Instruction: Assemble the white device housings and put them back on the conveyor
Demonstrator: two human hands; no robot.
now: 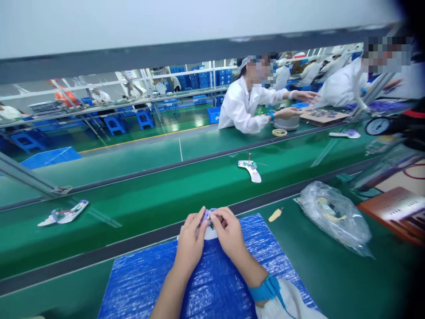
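Observation:
At the far edge of a blue wrapped mat (pixel 226 274), both hands meet over a small white plastic housing (pixel 210 233) with purple and green parts on it. My left hand (pixel 191 237) is closed on its left side, fingers bent over the purple part. My right hand (pixel 230 230), with a blue strap at the wrist, pinches at the top right of the same piece. The fingers cover most of the housing, so its inner details are hidden.
A green belt (pixel 139 190) runs beyond the mat, carrying similar white housings (pixel 254 170) (pixel 64 214). Right of the mat lie a small cream-coloured piece (pixel 275 215), a clear plastic bag (pixel 334 217) and an orange-brown box (pixel 395 212). Co-workers in white (pixel 244 104) sit across the belt.

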